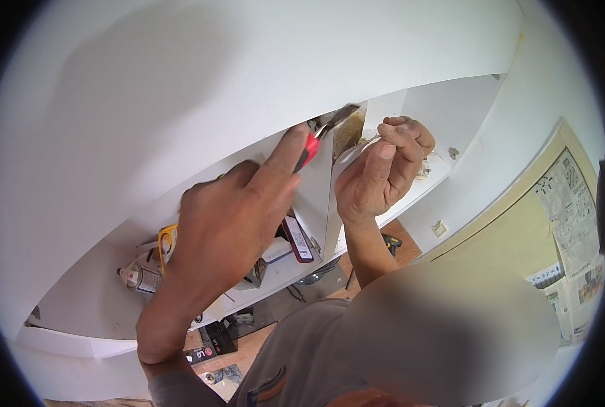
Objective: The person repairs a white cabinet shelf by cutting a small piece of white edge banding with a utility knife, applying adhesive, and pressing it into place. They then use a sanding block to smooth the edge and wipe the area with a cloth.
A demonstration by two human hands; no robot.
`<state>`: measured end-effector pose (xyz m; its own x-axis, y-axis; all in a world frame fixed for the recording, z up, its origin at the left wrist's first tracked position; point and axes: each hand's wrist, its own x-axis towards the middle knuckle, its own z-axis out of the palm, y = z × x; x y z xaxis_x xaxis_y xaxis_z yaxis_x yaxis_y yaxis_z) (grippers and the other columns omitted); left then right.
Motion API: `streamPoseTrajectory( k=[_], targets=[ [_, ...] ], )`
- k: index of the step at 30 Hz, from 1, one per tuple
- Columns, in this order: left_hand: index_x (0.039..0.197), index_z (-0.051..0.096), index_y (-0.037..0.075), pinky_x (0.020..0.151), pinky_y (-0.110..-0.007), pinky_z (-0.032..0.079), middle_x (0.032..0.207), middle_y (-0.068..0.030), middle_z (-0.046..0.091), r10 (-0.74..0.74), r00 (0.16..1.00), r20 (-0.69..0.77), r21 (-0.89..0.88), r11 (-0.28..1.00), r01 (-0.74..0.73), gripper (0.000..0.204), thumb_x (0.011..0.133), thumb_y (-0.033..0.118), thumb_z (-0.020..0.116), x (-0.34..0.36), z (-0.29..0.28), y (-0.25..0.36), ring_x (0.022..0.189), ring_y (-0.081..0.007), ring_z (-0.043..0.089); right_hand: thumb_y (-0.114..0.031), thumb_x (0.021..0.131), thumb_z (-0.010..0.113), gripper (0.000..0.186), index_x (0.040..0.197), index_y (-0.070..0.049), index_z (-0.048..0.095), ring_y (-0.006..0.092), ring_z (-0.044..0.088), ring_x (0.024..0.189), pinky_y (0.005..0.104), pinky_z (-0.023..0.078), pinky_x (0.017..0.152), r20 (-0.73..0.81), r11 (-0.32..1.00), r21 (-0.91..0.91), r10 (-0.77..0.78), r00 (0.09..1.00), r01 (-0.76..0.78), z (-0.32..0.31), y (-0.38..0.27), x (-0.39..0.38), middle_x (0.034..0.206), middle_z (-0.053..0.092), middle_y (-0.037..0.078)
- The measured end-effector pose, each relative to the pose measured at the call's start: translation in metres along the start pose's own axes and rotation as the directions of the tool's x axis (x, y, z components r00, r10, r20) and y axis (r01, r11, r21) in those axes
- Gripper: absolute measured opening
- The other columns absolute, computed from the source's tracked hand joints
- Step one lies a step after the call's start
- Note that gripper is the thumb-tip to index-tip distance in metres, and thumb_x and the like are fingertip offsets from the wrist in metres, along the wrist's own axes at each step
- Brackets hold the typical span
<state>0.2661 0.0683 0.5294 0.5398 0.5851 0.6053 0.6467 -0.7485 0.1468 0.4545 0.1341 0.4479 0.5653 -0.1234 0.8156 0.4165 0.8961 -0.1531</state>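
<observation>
My left hand [228, 210] grips a scraper [310, 149] with a red and black handle. The scraper's metal blade points up and right, close to a rough brown patch [348, 136] on the upright divider of a white cabinet [316, 183]. On the other side of the divider, my right hand [387, 169] is closed, its thumb and fingers bent together. A thin white edge runs up to these fingertips; I cannot tell whether it is held or lies behind. Pale crumbs show beside that hand.
A phone [297, 239] leans inside the left compartment. Further left are a can [141, 277] and a yellow-rimmed item [167, 243]. A yellow and black power tool [390, 241] lies on the floor below. Newspaper [570, 197] covers part of a yellowish board at right.
</observation>
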Motion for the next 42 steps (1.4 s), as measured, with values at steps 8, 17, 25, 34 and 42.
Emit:
streamPoseTrajectory(
  k=[8,17,25,34,42],
  targets=[
    [0.155,0.05,0.014,0.062,-0.044,0.056,0.081,-0.0144,0.071,-0.02,0.998,0.064,0.106,0.994,0.013,0.057,0.1,0.021,0.068,0.006,-0.005,0.011,0.067,-0.0319,0.069,-0.025,0.104,0.063,0.018,0.111,-0.01,0.069,0.0207,0.044,0.116,0.0428,0.036,0.108,0.02,1.0,-0.015,-0.012,1.0,0.012,0.0,-0.001,0.001,0.116,0.046,0.006],
    [0.152,0.055,0.014,0.064,-0.046,0.053,0.085,-0.0211,0.071,-0.065,0.993,0.101,0.04,0.997,0.061,0.052,0.102,0.018,0.067,0.008,-0.01,0.019,0.069,-0.0411,0.068,-0.029,0.104,0.065,0.02,0.109,-0.012,0.073,0.0243,0.039,0.116,0.0445,0.036,0.104,0.006,1.0,-0.02,0.018,1.0,-0.018,-0.002,0.0,-0.002,0.115,0.046,0.01],
    [0.154,0.053,0.016,0.06,-0.044,0.05,0.075,-0.0158,0.066,-0.068,0.974,0.217,0.166,0.986,0.032,0.058,0.098,0.016,0.07,0.007,-0.019,0.031,0.062,-0.0349,0.064,-0.028,0.102,0.067,0.019,0.107,-0.011,0.071,0.0217,0.042,0.12,0.0453,0.034,0.109,0.028,0.999,-0.032,-0.001,1.0,0.002,-0.006,0.0,-0.004,0.12,0.045,0.008],
    [0.155,0.053,0.013,0.058,-0.042,0.049,0.072,-0.0129,0.063,-0.082,0.988,0.129,0.207,0.977,0.054,0.061,0.097,0.013,0.072,0.012,-0.025,0.031,0.059,-0.0294,0.058,-0.023,0.102,0.065,0.015,0.109,-0.012,0.073,0.0233,0.04,0.115,0.0444,0.037,0.102,0.04,0.998,-0.049,-0.03,0.999,0.032,-0.006,0.004,-0.002,0.115,0.045,0.009],
    [0.158,0.05,0.018,0.058,-0.045,0.049,0.07,-0.0122,0.06,-0.079,0.991,0.111,0.197,0.979,0.056,0.063,0.098,0.014,0.071,0.019,-0.014,0.034,0.059,-0.0296,0.059,-0.023,0.104,0.063,0.015,0.108,-0.01,0.07,0.0214,0.041,0.119,0.0457,0.032,0.11,0.079,0.998,-0.063,-0.006,0.997,0.011,-0.008,0.0,0.0,0.12,0.043,0.008]
  ],
)
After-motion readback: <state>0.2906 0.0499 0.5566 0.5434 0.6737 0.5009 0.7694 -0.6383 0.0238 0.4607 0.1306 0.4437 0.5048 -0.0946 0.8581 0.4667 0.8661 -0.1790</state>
